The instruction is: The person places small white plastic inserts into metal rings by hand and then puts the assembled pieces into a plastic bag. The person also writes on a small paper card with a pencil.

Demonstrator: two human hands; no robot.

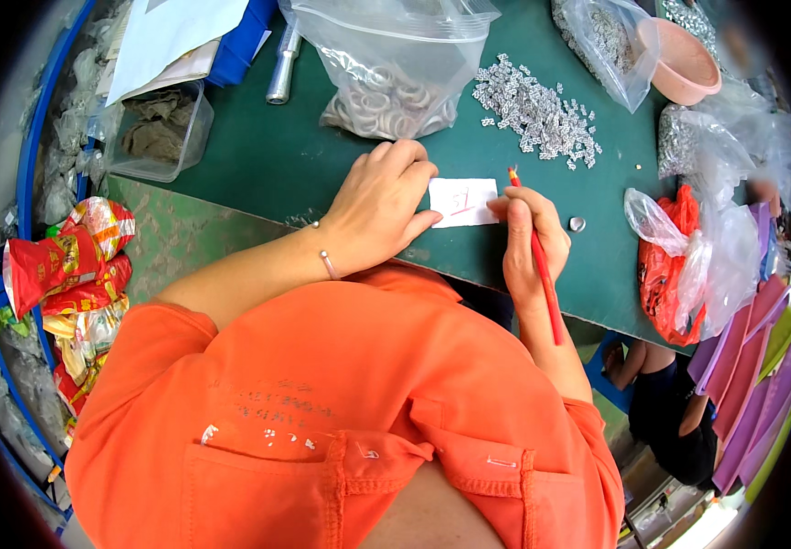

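A small white paper card (462, 202) with red handwriting lies near the front edge of the green table. My left hand (379, 201) rests on the table left of it, fingers bent, thumb apart and reaching the card's left edge; it holds nothing. In my right hand (534, 233), at the card's right side, is a slim red pen (543, 270), its yellowish tip pointing away from me and its long end toward my forearm. Beyond my left hand stands a clear zip bag (391, 82) of pale rings.
Small silvery metal pieces (542, 114) lie heaped beyond the card. A round metal piece (577, 223) sits right of my right hand. Farther right are a pink bowl (688, 69) and a red plastic bag (665, 274). A clear tub (171, 151) stands left. Another person (674, 412) is at lower right.
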